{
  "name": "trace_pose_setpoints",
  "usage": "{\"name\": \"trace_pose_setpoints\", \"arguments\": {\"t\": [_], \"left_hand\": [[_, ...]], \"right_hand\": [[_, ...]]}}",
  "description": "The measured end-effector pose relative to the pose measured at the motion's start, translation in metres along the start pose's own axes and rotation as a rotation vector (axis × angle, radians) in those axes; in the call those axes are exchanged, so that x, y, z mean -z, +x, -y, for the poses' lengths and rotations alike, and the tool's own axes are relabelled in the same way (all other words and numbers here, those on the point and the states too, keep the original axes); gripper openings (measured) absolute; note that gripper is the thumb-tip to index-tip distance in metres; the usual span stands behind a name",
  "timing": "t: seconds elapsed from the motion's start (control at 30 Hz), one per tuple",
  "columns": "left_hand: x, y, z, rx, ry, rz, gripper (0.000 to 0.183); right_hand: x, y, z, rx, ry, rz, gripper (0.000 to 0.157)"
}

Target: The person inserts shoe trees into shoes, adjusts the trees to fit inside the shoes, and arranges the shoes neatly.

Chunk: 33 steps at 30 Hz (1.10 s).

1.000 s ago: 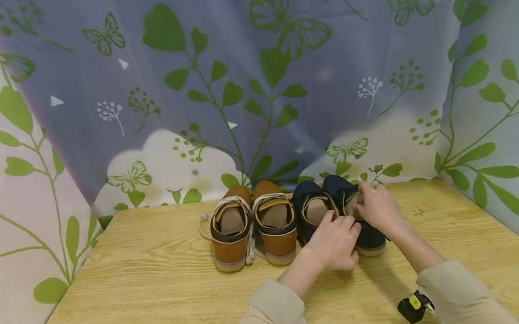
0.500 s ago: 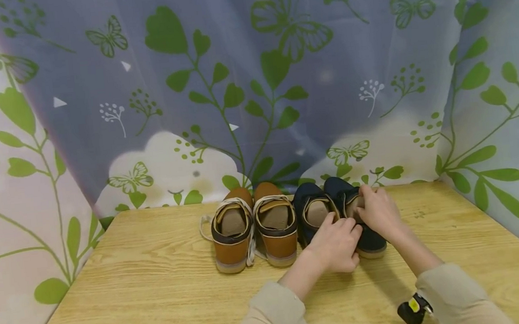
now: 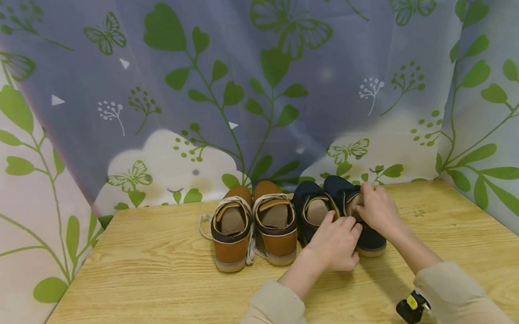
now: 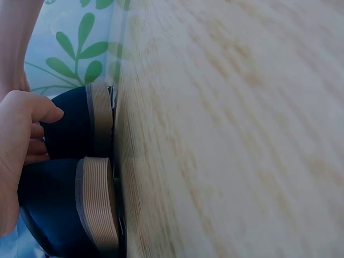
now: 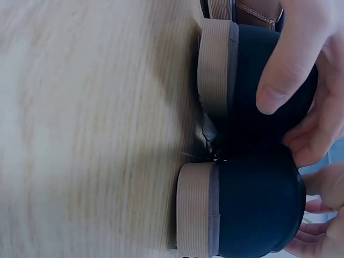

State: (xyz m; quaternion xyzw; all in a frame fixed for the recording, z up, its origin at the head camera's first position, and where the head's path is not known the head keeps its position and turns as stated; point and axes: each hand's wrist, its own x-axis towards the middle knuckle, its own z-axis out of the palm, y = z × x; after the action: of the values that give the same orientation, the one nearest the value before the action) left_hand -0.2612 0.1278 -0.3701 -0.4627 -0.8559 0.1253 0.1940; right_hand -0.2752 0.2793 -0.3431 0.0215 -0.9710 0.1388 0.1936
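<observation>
Two navy shoes stand side by side, toes toward the backdrop. My right hand (image 3: 379,208) grips the collar of the right navy shoe (image 3: 372,239), thumb over its opening and fingers outside. My left hand (image 3: 333,244) reaches over the heel of the left navy shoe (image 3: 311,232). Its fingers curl down around the two shoes' adjoining collars; in the left wrist view its thumb lies by the heel of the right shoe (image 4: 67,123). Its fingertips are partly hidden. From the right wrist view, both heels (image 5: 258,201) rest on the table and nearly touch.
Left of the navy pair stands a pair of brown shoes (image 3: 231,249) with loose cream laces (image 3: 205,226). All rest near the back edge of a wooden table (image 3: 160,294). A leaf-and-butterfly backdrop (image 3: 252,80) surrounds it. A small black camera (image 3: 411,307) hangs below my right sleeve.
</observation>
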Motion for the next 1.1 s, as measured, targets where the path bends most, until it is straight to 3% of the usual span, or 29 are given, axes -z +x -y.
{"name": "trace_pose_setpoints", "arguments": {"t": [0.33, 1.1], "left_hand": [[-0.0002, 0.0005, 0.0000, 0.004, 0.000, 0.005, 0.052], [-0.0020, 0.0019, -0.0013, 0.013, 0.013, 0.003, 0.052]], "right_hand": [[-0.0003, 0.0056, -0.0028, -0.039, 0.000, 0.012, 0.040], [0.0002, 0.0085, -0.0041, 0.023, -0.078, -0.015, 0.045]]}}
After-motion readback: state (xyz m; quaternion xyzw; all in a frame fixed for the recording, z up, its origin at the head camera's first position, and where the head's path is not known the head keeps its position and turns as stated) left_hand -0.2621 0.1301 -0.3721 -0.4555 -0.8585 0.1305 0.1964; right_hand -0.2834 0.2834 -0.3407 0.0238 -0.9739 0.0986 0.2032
